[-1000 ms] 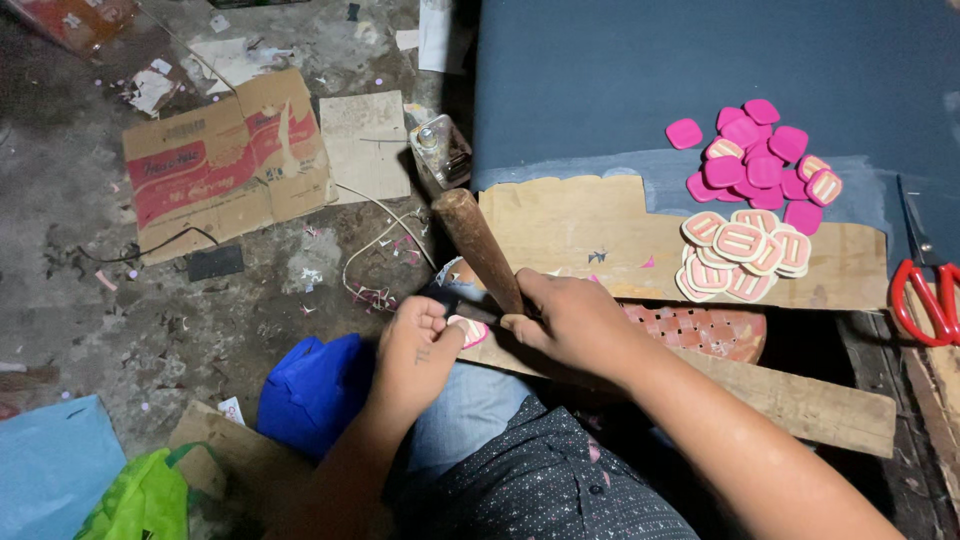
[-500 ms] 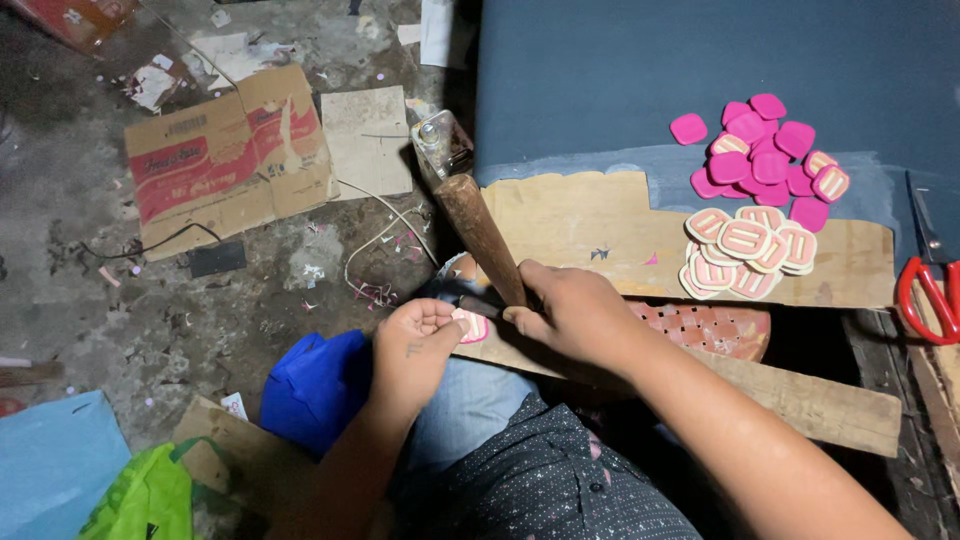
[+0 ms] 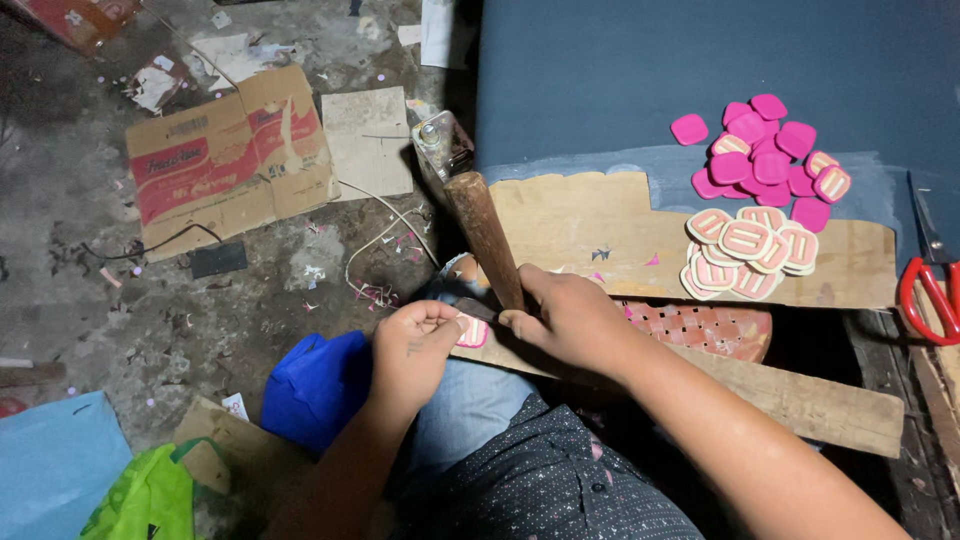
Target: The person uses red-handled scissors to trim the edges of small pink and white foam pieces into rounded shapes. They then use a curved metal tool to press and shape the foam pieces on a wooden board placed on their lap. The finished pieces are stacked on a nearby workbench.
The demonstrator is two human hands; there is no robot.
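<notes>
Right hand (image 3: pixel 570 318): wrapped tight round the hammer (image 3: pixel 478 215) handle, low down — head raised beyond the board (image 3: pixel 590 235).
Left hand (image 3: pixel 418 345): fingertips pinched on a small pink piece (image 3: pixel 471 331), just beside the right fist.
Handling: piece looks light and flexible — best held by its edge; the hammer top-heavy.
</notes>
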